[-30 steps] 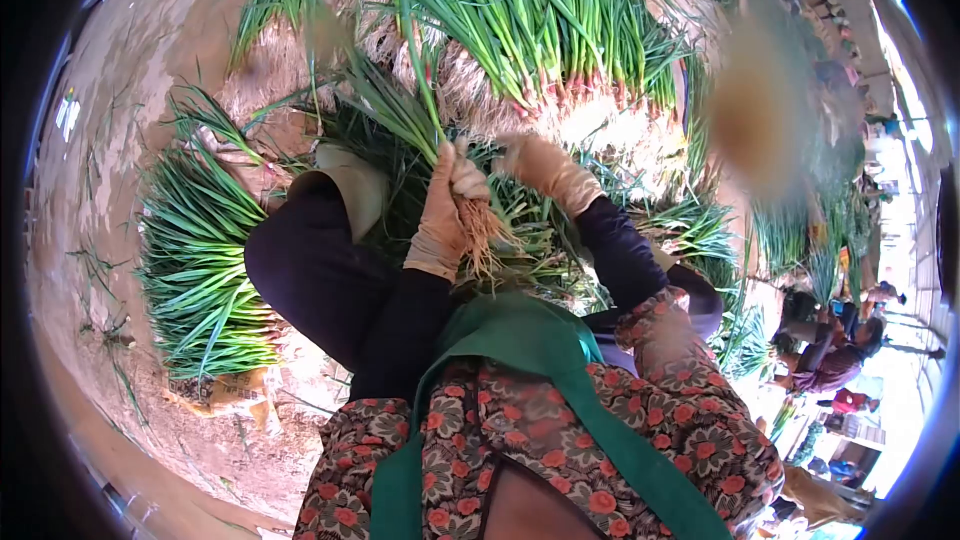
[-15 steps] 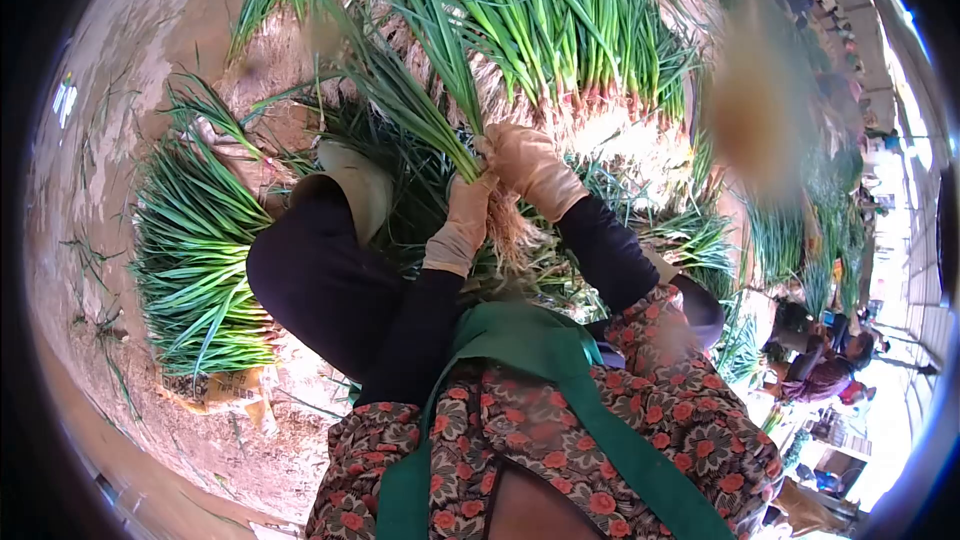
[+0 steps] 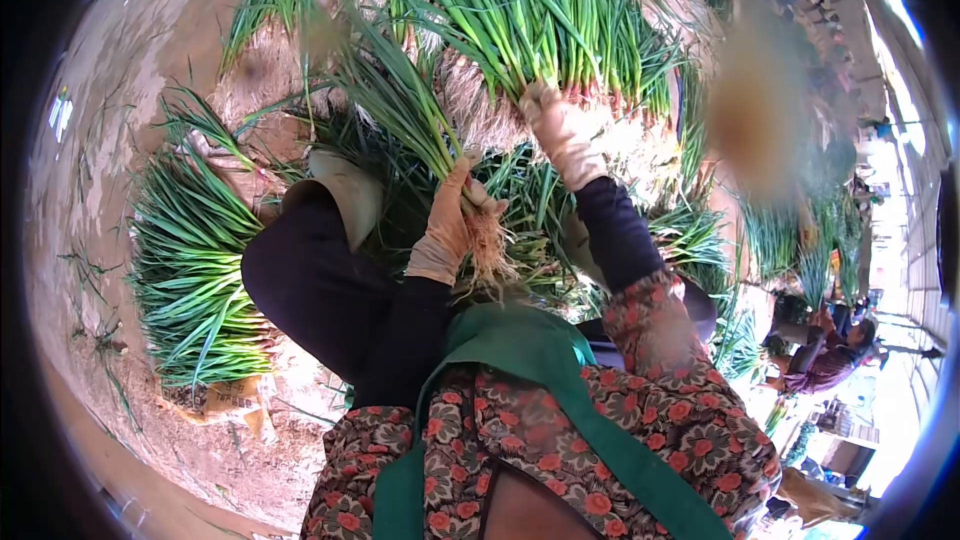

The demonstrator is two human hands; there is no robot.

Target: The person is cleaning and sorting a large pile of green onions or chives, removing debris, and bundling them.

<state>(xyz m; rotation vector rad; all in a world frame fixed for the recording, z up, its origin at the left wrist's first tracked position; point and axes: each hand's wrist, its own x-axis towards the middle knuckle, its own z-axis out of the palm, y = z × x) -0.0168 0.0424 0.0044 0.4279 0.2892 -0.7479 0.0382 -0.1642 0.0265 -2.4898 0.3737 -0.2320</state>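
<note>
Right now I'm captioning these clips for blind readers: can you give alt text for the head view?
A gloved left hand grips a bunch of green onions near its roots, while the gloved right hand reaches into a big onion pile ahead. More bundles lie on bare dirt ground to the left.

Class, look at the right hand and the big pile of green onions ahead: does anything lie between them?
Nothing visible does. The right hand already touches the pile of green onions near its root ends; the left hand holds a separate bunch aside.

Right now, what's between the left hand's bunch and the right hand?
Head view: loose green onion leaves lying on the ground fill the gap between the held bunch and the right hand.
</note>
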